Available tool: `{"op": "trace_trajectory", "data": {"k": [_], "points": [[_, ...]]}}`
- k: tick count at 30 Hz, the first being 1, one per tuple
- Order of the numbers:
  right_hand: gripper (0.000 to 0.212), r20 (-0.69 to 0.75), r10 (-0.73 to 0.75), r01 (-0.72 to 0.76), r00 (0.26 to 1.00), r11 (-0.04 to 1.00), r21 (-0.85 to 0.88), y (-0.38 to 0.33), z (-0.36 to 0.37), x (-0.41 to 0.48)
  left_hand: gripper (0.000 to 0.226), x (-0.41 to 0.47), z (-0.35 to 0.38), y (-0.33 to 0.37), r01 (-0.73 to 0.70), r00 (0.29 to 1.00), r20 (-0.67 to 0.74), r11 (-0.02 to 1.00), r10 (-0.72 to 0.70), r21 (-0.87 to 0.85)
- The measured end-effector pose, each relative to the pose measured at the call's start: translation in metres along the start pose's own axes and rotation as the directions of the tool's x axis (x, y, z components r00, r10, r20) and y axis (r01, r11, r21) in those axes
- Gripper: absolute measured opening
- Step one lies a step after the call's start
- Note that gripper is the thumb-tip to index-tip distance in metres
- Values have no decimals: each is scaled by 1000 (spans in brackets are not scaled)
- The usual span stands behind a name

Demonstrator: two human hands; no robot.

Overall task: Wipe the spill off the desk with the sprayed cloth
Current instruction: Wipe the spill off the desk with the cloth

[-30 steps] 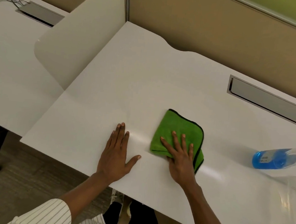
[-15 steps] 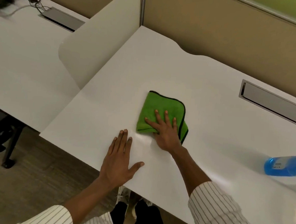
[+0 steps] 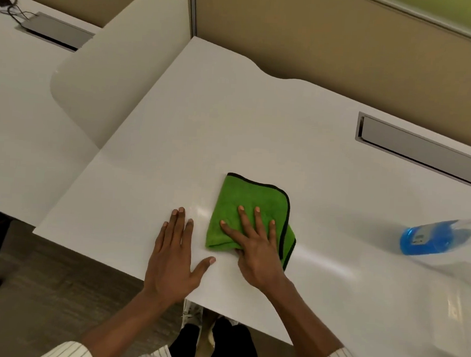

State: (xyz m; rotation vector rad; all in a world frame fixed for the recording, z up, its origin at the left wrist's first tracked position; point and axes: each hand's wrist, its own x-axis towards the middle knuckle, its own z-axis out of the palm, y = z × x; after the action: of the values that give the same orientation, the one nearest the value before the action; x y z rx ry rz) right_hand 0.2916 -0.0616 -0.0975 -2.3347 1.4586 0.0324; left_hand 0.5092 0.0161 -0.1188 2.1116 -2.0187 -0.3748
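A folded green cloth (image 3: 245,202) with a black hem lies on the white desk (image 3: 232,110), near its front edge. My right hand (image 3: 255,250) presses down on the cloth's near half, fingers spread on top and the thumb tucked at its near edge. My left hand (image 3: 172,259) lies flat on the bare desk just left of the cloth, fingers apart and holding nothing. A faint wet sheen (image 3: 200,210) shows on the desk between the two hands.
A spray bottle of blue liquid (image 3: 427,240) lies at the right, with a blurred clear container (image 3: 462,313) nearer me. A grey cable slot (image 3: 421,150) is set into the desk's back right. A white divider panel (image 3: 111,76) borders the left side.
My right hand pushed the cloth away across the desk, then slid it back toward the front edge. My left hand stayed planted.
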Motion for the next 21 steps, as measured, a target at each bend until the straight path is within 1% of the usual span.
{"op": "trace_trajectory", "data": {"k": [2,4,7,11,13,15,17,18,19,21], "points": [[69,-1,21,-21,1000,1000,-11,12,-10,23,105,2,-1,4,17,1000,-5,1000,-17,5],[66,10,77,-78,997,997,25,35,-25,43,104,5,-2,11,33,999,-7,999,-33,-6],[63,-6,240,-239,971,968,72,75,-47,53,102,8,-1,26,-18,1000,-10,999,18,-29],[66,-49,482,-480,875,876,58,115,-59,22,106,12,4,50,-68,996,56,997,70,-38],[70,-73,566,-562,821,824,73,118,-55,-2,109,11,7,57,-56,994,90,998,59,-30],[73,-87,621,-615,779,784,85,104,-45,-25,110,8,8,59,-49,993,105,999,51,-23],[76,-97,642,-638,760,767,76,77,-31,-44,110,6,9,58,-53,993,101,998,54,-18],[78,-100,631,-629,769,775,60,62,-23,-53,110,6,8,58,-55,993,99,998,56,-16],[80,-103,599,-598,794,800,48,48,-16,-62,110,6,8,58,-57,994,97,998,58,-13],[85,-100,478,-475,873,878,49,28,-2,-83,109,6,6,59,-59,995,82,998,59,-4]]}}
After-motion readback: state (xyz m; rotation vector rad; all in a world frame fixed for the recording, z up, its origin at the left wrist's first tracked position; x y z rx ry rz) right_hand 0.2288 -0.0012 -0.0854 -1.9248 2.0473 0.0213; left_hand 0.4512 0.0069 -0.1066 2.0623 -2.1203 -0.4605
